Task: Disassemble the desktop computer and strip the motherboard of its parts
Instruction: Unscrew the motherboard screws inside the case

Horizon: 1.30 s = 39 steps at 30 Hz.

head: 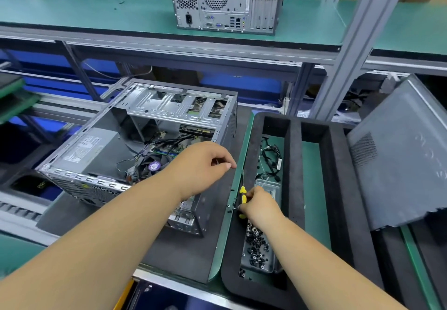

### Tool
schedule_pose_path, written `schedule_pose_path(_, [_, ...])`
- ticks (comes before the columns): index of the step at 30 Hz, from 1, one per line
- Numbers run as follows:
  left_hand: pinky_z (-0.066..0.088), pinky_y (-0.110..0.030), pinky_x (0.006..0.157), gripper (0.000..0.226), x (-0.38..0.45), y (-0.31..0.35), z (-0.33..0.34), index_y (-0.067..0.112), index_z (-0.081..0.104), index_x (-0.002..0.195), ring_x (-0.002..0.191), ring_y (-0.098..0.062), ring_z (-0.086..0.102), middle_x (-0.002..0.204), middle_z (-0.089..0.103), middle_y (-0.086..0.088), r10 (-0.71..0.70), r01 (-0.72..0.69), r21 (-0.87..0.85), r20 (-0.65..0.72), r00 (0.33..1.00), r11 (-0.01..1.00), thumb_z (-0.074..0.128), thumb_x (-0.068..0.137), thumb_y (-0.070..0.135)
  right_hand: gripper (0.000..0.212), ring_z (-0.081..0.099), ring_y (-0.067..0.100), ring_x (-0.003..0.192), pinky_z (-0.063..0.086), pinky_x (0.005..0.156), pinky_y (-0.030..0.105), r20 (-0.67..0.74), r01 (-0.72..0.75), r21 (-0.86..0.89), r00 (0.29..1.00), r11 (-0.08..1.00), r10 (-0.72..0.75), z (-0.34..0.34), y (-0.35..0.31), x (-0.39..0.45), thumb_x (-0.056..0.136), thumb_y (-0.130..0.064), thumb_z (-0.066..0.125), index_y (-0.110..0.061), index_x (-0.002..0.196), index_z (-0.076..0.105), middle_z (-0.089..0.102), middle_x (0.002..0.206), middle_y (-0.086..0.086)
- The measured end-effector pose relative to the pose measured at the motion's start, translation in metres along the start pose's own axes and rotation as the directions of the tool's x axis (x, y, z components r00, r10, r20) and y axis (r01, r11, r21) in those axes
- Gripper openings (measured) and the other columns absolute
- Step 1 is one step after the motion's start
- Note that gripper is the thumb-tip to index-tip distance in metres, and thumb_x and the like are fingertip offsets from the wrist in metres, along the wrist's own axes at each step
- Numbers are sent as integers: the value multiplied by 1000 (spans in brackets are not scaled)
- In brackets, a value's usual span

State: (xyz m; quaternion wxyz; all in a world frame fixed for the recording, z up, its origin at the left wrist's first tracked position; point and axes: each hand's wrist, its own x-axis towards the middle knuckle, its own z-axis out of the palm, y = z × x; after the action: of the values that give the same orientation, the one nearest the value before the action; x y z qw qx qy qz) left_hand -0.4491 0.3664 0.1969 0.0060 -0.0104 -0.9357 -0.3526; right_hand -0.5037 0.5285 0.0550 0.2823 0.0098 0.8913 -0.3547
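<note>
My right hand (260,203) grips the yellow screwdriver (242,198) just above the loose screws (257,246) in the foam tray (338,188). My left hand (200,167), fingers loosely curled on nothing, hovers before the open computer case (135,145): side panel (399,159) off, fan (152,164), cables and motherboard remaining inside.

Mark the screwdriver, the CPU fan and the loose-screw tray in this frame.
screwdriver (242,197): head view, on the yellow handle above the right hand.
CPU fan (154,166): head view, on the purple hub sticker.
screw tray (257,249): head view, on the tray floor among the black screws.
</note>
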Motion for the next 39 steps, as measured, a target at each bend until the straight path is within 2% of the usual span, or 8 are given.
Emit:
schedule_pose_path(5, [43,-11,69,18,-1,-6,3,32,70,96,74,1,54,88,60,15,-38,36,-31,-37,999,999,59,90,19,18,66,21,67,50,68,35,4,-5,500,1000,866,3,-13,-13,-4,87,-9,59,-5,105,56,64,81,8])
schedule_pose_path(13, [42,-27,72,29,20,4,5,35,51,126,82,-10,55,95,60,10,-50,46,119,28,998,992,45,98,37,25,67,20,75,58,75,31,-68,265,802,931,536,-358,-40,-66,-44,91,3,56,-2,116,55,68,95,18])
schedule_pose_path(19, [41,-27,64,17,28,4,13,33,56,111,79,-13,56,84,58,8,-34,35,101,-13,999,994,46,97,34,15,66,23,76,56,70,29,-71,305,851,874,428,-481,-43,-55,-39,96,2,46,0,106,58,65,93,17])
schedule_pose_path(21, [48,-30,66,15,27,1,16,32,57,108,74,-18,57,79,56,5,-25,29,111,-36,999,993,49,95,30,20,63,18,70,53,64,25,-98,307,724,932,617,-348,-38,-43,-27,93,4,42,-6,97,59,63,89,15])
schedule_pose_path(23, [53,-36,70,14,26,1,17,34,57,103,69,-19,60,70,54,4,1,-1,104,-7,1000,995,49,93,27,24,61,17,81,50,70,24,-147,319,241,946,917,-290,-29,-27,-11,88,-1,49,-14,103,61,62,103,11])
schedule_pose_path(27, [52,-35,68,16,25,0,19,39,59,100,68,-11,59,68,54,7,70,-79,189,51,996,979,50,91,29,88,33,28,130,30,112,33,118,437,-475,891,764,-437,1,-2,5,72,-37,78,-11,147,37,34,145,6])
schedule_pose_path(31, [47,-32,68,19,24,-7,23,39,61,104,71,-13,53,72,55,4,103,-101,220,4,995,970,51,92,29,101,31,27,127,26,111,31,105,529,-525,818,667,-566,15,5,14,68,-48,81,-8,148,34,38,143,5])
schedule_pose_path(39, [37,-27,63,18,23,-11,29,38,61,103,66,-7,47,71,54,5,130,-116,229,-47,990,967,51,91,29,17,52,31,98,39,74,33,53,636,-498,701,590,-711,19,9,12,84,-12,63,-4,98,58,57,102,11])
